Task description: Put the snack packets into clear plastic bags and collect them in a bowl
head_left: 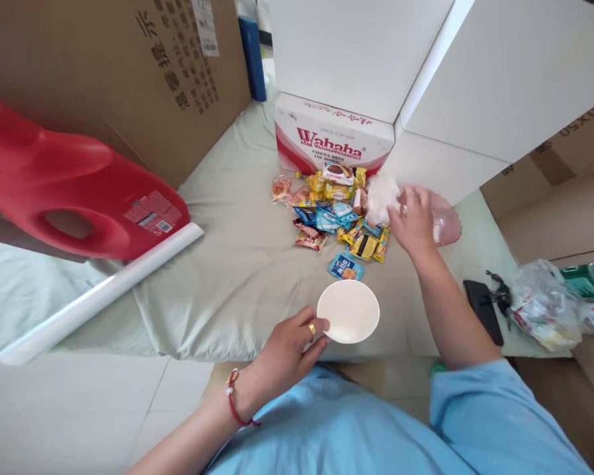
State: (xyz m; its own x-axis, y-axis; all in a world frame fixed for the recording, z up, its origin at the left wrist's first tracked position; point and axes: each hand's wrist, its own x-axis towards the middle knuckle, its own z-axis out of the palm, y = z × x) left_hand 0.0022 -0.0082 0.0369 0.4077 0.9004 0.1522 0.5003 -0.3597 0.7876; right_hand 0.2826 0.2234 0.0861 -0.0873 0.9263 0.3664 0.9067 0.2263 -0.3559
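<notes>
Soft, bright light spreads over the sheet (pixel 237 277), its source out of view. The floor (pixel 69 402) left of and nearer than the Wahaha box (pixel 329 142) looks palest; the cardboard (pixel 539 204) far to the box's right is dimmer. Shadows are faint, mostly creases before the box. Left of it, wide-angle distortion stretches the softly shining red jug (pixel 113 178). The box's large lettering reads clearly; small print on the wrappers (pixel 344 227) before it is soft.
</notes>
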